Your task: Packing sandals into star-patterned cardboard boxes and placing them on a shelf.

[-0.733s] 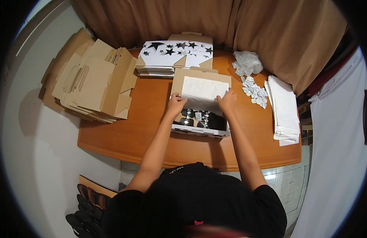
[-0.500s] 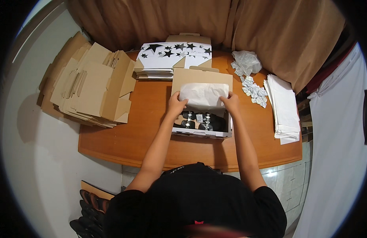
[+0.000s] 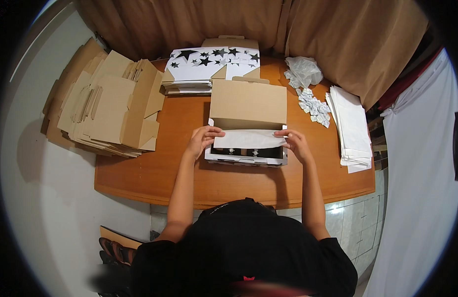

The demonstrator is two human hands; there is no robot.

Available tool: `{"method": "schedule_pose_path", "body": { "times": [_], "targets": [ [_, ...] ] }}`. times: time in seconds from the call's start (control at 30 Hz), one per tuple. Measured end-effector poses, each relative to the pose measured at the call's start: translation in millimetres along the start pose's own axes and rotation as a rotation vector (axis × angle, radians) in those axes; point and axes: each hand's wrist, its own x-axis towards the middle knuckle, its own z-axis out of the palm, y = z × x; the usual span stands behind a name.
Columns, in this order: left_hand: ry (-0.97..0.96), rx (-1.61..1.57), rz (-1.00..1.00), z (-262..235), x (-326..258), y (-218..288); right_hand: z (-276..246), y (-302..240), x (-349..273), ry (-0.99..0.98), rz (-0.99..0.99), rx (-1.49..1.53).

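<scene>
white tissue sheet (image 3: 249,139) — centre of frame, spread over an open cardboard shoebox (image 3: 249,101); left hand (image 3: 203,140) pinching its left end, right hand (image 3: 294,142) pinching its right. black sandals (image 3: 231,151) partly visible beneath. flattened cardboard boxes (image 3: 107,101) — left of frame; white paper stack (image 3: 350,126) — right of frame.

No readable words or numbers, tiny pale lettering (image 3: 216,208) at the collar of the black shirt (image 3: 258,237) toward six o'clock, faint marks on small pale sachets (image 3: 314,108) toward two o'clock, all illegible
</scene>
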Motion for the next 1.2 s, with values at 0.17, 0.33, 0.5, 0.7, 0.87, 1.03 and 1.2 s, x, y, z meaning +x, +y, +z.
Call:
{"method": "schedule_pose_path", "body": {
  "times": [0.17, 0.33, 0.5, 0.7, 0.87, 1.03, 1.2],
  "targets": [
    [0.209, 0.337, 0.066, 8, 3, -17, 12, 15, 8, 0.218, -0.014, -0.257],
    [0.302, 0.394, 0.174, 11, 4, -19, 10, 28, 10, 0.397, -0.121, -0.176],
    [0.285, 0.567, 0.242, 11, -2, -28, 10, 43, 6, 0.437, -0.237, -0.352],
    [0.196, 0.952, 0.171, 26, -21, -13, 20, 40, -14, 0.445, -0.092, -0.632],
    [0.143, 1.168, 0.127, 28, -27, -10, 29, 34, -26, 0.364, -0.161, -0.793],
    [0.124, 1.469, 0.245, 45, -33, -8, 44, 18, -34, 0.242, -0.175, -1.144],
    [0.042, 1.425, 0.142, 41, -39, -18, 47, 6, -20, 0.235, -0.191, -1.293]
  ]
}}
